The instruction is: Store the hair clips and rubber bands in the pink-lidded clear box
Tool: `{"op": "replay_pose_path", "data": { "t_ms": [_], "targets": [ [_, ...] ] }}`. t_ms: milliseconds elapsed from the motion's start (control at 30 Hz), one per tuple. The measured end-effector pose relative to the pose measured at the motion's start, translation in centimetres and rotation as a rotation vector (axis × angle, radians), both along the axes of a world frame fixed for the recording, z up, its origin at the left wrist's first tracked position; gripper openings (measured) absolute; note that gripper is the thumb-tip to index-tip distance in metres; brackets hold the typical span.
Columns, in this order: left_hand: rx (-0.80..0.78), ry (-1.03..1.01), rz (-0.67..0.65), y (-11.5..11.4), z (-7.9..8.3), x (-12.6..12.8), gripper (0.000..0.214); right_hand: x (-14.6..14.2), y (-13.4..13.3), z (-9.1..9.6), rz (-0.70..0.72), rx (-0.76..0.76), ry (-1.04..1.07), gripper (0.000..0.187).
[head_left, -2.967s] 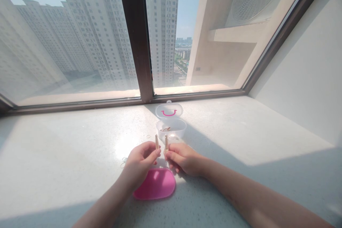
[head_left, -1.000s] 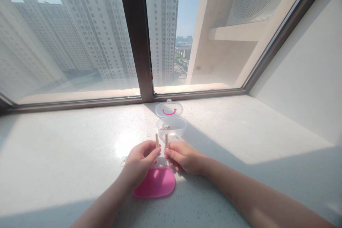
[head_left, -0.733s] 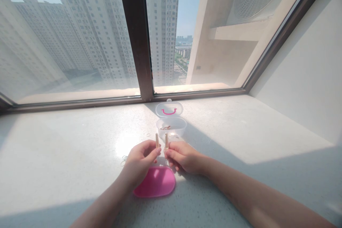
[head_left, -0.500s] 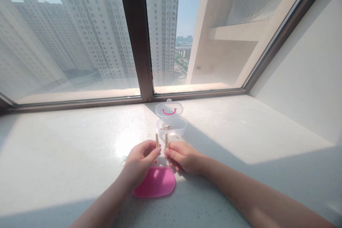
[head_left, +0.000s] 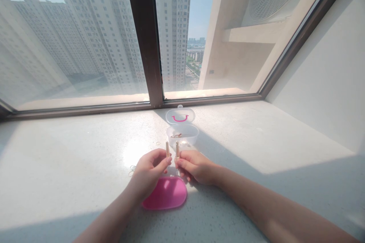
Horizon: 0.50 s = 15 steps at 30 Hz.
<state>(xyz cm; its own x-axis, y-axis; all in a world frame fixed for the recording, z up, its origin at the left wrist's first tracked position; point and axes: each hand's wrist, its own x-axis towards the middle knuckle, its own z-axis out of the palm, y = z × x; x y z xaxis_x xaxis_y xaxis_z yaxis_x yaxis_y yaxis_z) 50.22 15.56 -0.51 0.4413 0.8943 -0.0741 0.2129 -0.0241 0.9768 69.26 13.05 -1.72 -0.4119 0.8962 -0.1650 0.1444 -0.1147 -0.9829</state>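
Observation:
My left hand [head_left: 151,165] pinches a slim gold-coloured hair clip [head_left: 167,149] upright between thumb and fingers. Close beside it, my right hand [head_left: 196,165] grips a similar gold hair clip [head_left: 177,149], also pointing up, with a small gap between the two. Below the hands lies a flat pink oval lid-like piece [head_left: 165,194], partly covered by my left hand. Just beyond my fingertips stands a clear plastic box [head_left: 194,133] with a few small brownish items [head_left: 177,135] inside. Its hinged lid [head_left: 188,112], with a pink handle [head_left: 180,120], is raised.
Several thin pale loops [head_left: 132,170] lie left of my left hand, and another small loop [head_left: 158,143] sits nearer the box. The speckled white sill [head_left: 71,159] ends at a dark window frame [head_left: 155,95]. A white wall [head_left: 319,95] bounds the right side.

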Motion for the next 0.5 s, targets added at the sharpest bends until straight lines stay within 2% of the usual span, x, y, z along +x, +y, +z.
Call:
{"op": "replay_pose_path", "data": {
  "t_ms": [500],
  "targets": [
    [0.008,0.002,-0.003,0.10,-0.10,0.01,0.025,0.03,-0.03,0.02,-0.003,-0.003,-0.014,0.019]
  ]
}}
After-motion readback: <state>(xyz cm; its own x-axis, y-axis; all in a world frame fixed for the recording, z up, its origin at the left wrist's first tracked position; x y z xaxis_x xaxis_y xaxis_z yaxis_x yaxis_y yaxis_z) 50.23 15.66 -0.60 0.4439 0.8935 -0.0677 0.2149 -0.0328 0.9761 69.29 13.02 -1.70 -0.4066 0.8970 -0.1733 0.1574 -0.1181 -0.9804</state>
